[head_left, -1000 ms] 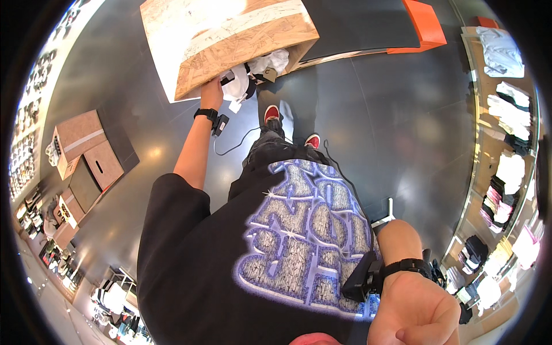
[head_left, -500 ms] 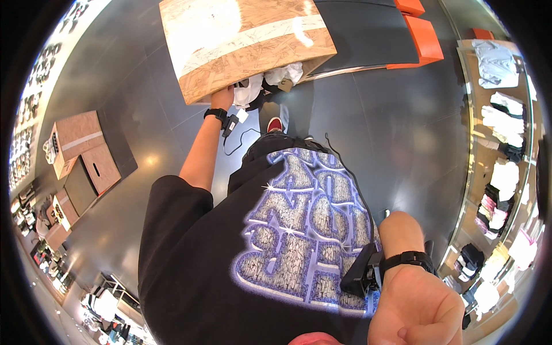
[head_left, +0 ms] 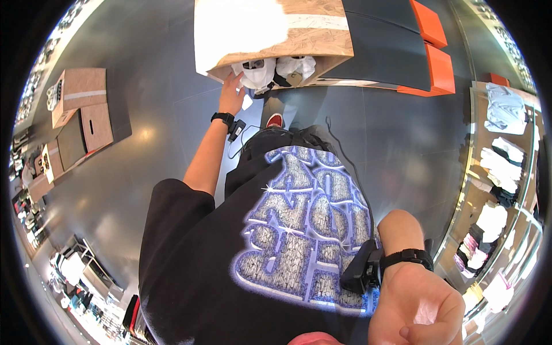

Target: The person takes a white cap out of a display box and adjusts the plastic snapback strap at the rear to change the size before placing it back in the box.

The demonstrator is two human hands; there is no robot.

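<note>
Left hand (head_left: 231, 98) fingers spread, perhaps touching one of two white bags (head_left: 256, 72); right hand (head_left: 417, 310) fisted.

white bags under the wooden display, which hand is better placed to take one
Left. The left hand is stretched out at the edge of the wooden display, right beside the white bags. The right hand is closed in a fist close to the body, far from them.

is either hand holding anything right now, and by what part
The left hand reaches to a white plastic bag under the wooden table, at the bag's lower left edge; a closed grip cannot be told. The right hand is a fist, with nothing visible in it.
</note>
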